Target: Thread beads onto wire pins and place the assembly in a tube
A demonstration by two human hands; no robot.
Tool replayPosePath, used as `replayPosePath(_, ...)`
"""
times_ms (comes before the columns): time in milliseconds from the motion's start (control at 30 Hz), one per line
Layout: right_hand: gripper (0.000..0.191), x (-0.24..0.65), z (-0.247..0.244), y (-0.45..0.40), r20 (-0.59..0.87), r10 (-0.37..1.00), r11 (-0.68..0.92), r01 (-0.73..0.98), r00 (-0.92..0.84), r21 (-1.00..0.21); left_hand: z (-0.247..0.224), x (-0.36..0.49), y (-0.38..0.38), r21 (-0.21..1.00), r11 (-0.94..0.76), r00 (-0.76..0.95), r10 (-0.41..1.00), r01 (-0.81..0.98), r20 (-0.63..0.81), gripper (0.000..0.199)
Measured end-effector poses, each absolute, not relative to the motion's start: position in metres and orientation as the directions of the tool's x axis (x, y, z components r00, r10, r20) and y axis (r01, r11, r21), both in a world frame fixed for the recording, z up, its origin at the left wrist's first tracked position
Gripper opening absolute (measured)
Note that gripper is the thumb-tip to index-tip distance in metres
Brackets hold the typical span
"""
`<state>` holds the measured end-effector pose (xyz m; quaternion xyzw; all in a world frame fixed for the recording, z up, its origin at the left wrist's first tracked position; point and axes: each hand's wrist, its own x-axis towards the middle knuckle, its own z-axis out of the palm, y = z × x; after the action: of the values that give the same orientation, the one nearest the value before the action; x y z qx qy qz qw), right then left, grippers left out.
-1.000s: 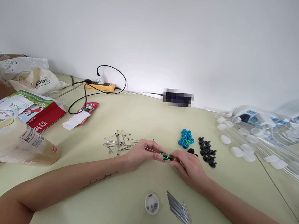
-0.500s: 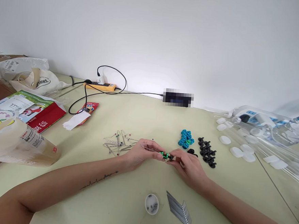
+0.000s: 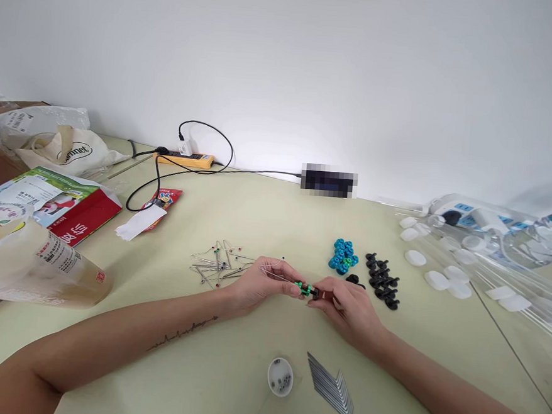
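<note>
My left hand (image 3: 257, 284) pinches a small green metal part (image 3: 303, 288) between thumb and fingers. A thin bent wire (image 3: 274, 272) sticks out over the back of that hand, ending in a small dark tip. My right hand (image 3: 354, 310) is closed on a small black piece (image 3: 316, 294), which meets the right end of the green part. Left of my left hand lies a loose pile of thin wires with coloured ends (image 3: 217, 266). Beyond my right hand are a cluster of blue knobbed parts (image 3: 341, 257) and rows of black wing-shaped pieces (image 3: 384, 283).
Near the front are a white cup of small metal bits (image 3: 280, 377) and a row of bent metal rods (image 3: 330, 387). At left stand a drink cup (image 3: 70, 271) and a red box (image 3: 96, 214). Clear tubes with white caps (image 3: 459, 289) lie right. A power strip (image 3: 185, 160) sits behind.
Both hands stay in nearly the same place. My right fingers have shifted slightly around the black piece, and the wire over my left hand has moved a little.
</note>
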<state>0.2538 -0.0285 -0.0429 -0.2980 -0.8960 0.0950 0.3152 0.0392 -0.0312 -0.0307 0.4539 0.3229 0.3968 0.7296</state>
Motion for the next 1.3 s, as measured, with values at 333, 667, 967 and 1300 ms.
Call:
replayPosePath(333, 0.014, 0.2524, -0.0409, -0.0287, 0.478, 0.622, 0.783, 0.511, -0.62, -0.356, -0.0328, 0.039, -0.031, 0.914, 0.28, 0.457, 0.881, -0.294, -0.122, 0.02)
replayPosePath(667, 0.023, 0.2519, -0.0384, -0.0294, 0.46, 0.616, 0.787, 0.52, -0.639, -0.33, -0.0302, 0.0392, -0.0314, 0.911, 0.288, 0.461, 0.878, -0.294, -0.129, 0.021)
replayPosePath(967, 0.037, 0.2528, -0.0373, -0.0297, 0.442, 0.604, 0.797, 0.502, -0.663, -0.337, -0.0298, 0.04, -0.0322, 0.911, 0.284, 0.468, 0.876, -0.298, -0.119, 0.023)
replayPosePath(1300, 0.008, 0.2534, -0.0413, -0.0287, 0.468, 0.605, 0.796, 0.501, -0.644, -0.339, -0.0314, 0.0402, -0.031, 0.912, 0.276, 0.452, 0.884, -0.302, -0.118, 0.022)
